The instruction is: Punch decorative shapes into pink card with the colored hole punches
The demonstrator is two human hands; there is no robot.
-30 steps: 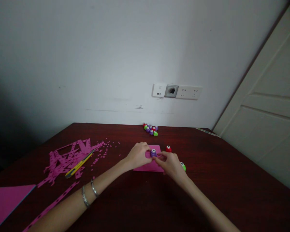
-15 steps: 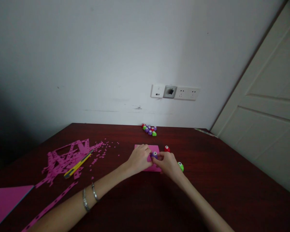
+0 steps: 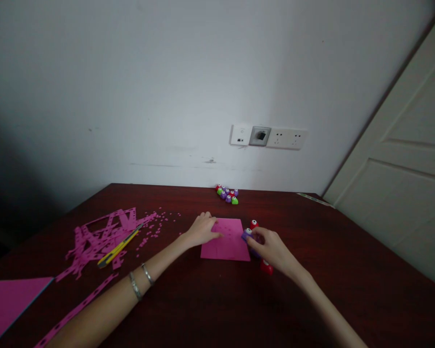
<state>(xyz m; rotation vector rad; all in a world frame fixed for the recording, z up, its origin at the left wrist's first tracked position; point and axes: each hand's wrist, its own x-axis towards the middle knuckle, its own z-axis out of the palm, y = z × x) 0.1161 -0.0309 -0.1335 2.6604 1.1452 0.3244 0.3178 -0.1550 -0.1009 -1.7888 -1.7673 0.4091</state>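
My left hand (image 3: 202, 229) lies at the left edge of a pink square of paper (image 3: 226, 246), thumb and fingers apart, holding nothing. Small dark marks show on the paper's upper middle. Beyond the paper's right edge, my right hand (image 3: 270, 247) pinches a small purple craft punch (image 3: 247, 233) with a single white eye on top. A red punch (image 3: 253, 224) stands just behind that hand, and another red punch (image 3: 267, 267) sits in front of it. Something purple is partly hidden under the right hand's fingers.
Several red, green and purple punches (image 3: 228, 194) cluster near the wall. To the left lie punched pink paper strips (image 3: 97, 237), a yellow utility knife (image 3: 119, 247) and pink confetti (image 3: 154, 231). A larger pink sheet (image 3: 14, 304) is at the near left.
My right hand has carried the purple punch rightward off the pink paper. My left hand has drawn back left and spread its fingers, uncovering the sheet. The view has shifted slightly.
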